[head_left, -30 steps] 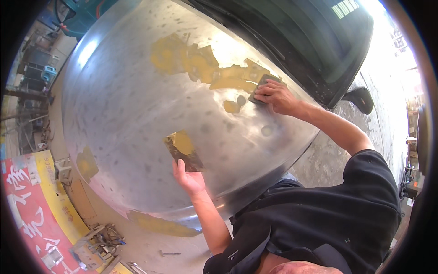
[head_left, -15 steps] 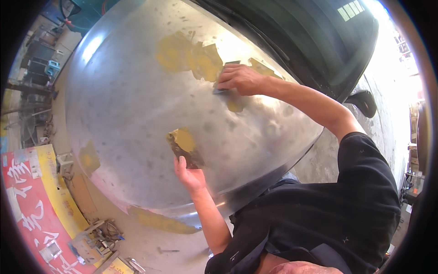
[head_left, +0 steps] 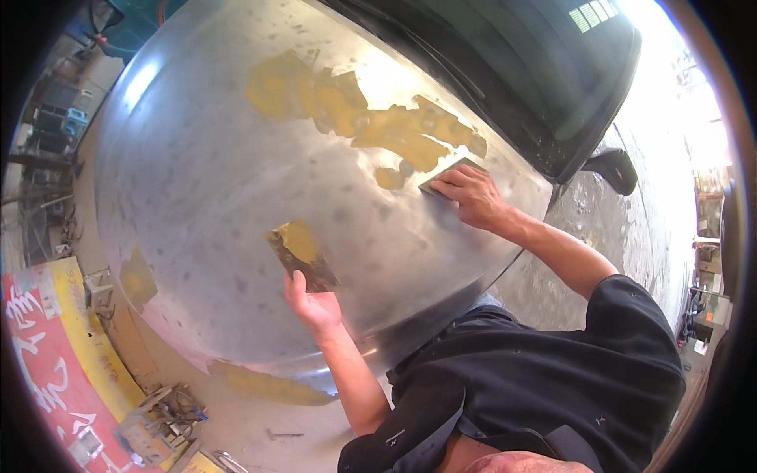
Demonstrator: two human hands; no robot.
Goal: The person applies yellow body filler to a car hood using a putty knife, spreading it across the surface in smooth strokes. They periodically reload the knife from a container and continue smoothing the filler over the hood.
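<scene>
Here the right hand (head_left: 471, 197) presses a flat spreader (head_left: 446, 175) onto the sanded hood (head_left: 205, 173) — the left hand (head_left: 311, 303) grips a putty-smeared board (head_left: 300, 254).

Concrete floor (head_left: 260, 430), red-yellow banner (head_left: 55, 347), bright daylight

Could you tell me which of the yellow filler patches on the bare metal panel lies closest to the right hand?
The long yellow patch just above the right hand and its spreader; the other patches sit farther left, and one is on the board in the left hand.
</scene>
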